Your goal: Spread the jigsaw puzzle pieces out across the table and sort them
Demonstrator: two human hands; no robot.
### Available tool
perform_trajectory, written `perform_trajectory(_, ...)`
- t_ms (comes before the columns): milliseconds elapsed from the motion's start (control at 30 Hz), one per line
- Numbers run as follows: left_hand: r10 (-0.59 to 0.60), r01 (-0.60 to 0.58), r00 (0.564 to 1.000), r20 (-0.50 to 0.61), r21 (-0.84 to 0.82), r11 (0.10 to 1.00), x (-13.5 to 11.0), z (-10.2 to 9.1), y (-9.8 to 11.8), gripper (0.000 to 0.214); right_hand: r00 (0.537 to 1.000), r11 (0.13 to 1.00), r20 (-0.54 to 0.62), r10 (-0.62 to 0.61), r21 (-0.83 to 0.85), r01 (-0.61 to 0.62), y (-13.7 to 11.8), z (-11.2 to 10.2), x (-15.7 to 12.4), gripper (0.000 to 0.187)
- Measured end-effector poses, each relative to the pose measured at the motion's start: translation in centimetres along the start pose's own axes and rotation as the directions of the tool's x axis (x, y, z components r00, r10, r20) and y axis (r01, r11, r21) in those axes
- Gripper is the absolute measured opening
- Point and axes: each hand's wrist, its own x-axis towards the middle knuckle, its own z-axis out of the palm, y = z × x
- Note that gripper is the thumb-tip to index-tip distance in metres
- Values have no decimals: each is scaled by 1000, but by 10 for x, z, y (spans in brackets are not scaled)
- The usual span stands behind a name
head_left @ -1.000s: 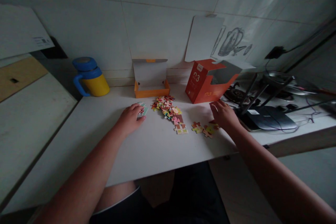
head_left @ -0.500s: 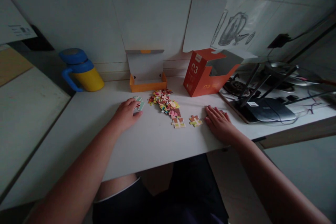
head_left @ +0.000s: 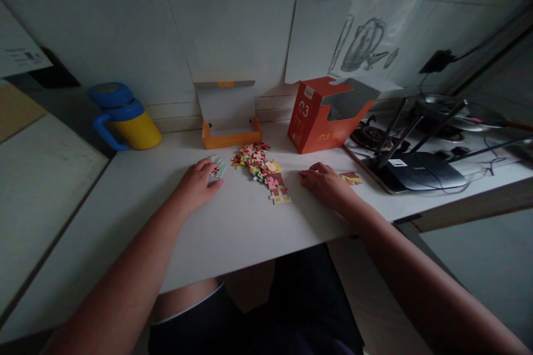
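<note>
A pile of colourful puzzle pieces (head_left: 261, 166) lies on the white table (head_left: 233, 227), in front of a small open orange box (head_left: 230, 136). My left hand (head_left: 195, 184) lies flat on the table left of the pile, with its fingertips on a few pale green joined pieces (head_left: 217, 167). My right hand (head_left: 325, 183) sits right of the pile, fingers bent down over a small piece whose yellow edge shows at the fingertips. Another small cluster of pieces (head_left: 351, 178) lies just right of that hand.
A larger orange carton (head_left: 322, 119) stands open behind my right hand. A black router (head_left: 416, 169) with antennas and cables sits at the right, beside a stove. At the back left is a yellow and blue jug (head_left: 125, 119). A sheet with a kettle drawing leans on the wall.
My right hand has slid left along the table onto the loose pieces beside the pile and curled over them; a cluster now lies uncovered to its right. My left hand stays put.
</note>
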Motion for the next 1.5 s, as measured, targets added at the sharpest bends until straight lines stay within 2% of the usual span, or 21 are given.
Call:
perform_trajectory(100, 10, -10, 1000, -5, -6, 1000, 0, 1, -2, 47, 1000, 1000, -10, 8, 5, -8, 13, -1, 22, 37)
perform_trajectory(200, 9, -9, 1000, -21, -12, 1000, 0, 3, -3, 45, 999, 999, -37, 29, -18, -30, 18, -7, 23, 40)
perform_trajectory(267, 9, -9, 1000, -19, -17, 1000, 0, 4, -4, 46, 995, 994, -71, 77, -69, -82, 20, -13, 6, 46)
perform_trajectory(400, 10, -11, 1000, -13, -31, 999, -2, 4, -4, 47, 952, 921, -159, 261, -256, -295, 33, -15, -47, 68)
perform_trajectory(467, 6, -6, 1000, -10, -30, 1000, -2, 3, -3, 47, 956, 916, -108, 273, -274, -292, 43, -12, -66, 59)
perform_trajectory(533, 7, -7, 1000, 1, -23, 1000, -2, 2, -3, 48, 963, 925, -76, 259, -268, -270, 51, -11, -74, 52)
perform_trajectory(633, 7, -7, 1000, 12, -11, 1000, -2, 1, -2, 50, 971, 941, -81, 225, -242, -239, 57, -12, -64, 49)
perform_trajectory(1033, -14, 14, 1000, 27, -20, 1000, -2, -3, 3, 45, 979, 969, -93, 181, -156, -194, 54, -3, 22, 45)
perform_trajectory(1200, -18, 18, 999, 42, -4, 1000, -3, -4, 4, 48, 984, 975, -103, 145, -151, -160, 29, -9, 35, 42)
perform_trajectory(1267, -20, 19, 999, 51, 6, 1000, -3, -5, 4, 49, 988, 984, -120, 100, -132, -116, 6, -13, 35, 43)
perform_trajectory(1333, -17, 16, 998, 53, 13, 1000, -4, -5, 5, 49, 992, 998, -122, -13, -58, 6, -22, -13, 35, 45)
perform_trajectory(1400, -18, 17, 999, 49, 17, 1000, -4, -6, 5, 48, 991, 993, -75, -115, 18, 116, -49, -8, 35, 51)
perform_trajectory(1500, -26, 26, 999, 30, 4, 1000, -2, -8, 6, 46, 993, 993, 4, -119, -22, 119, -76, 6, 41, 64)
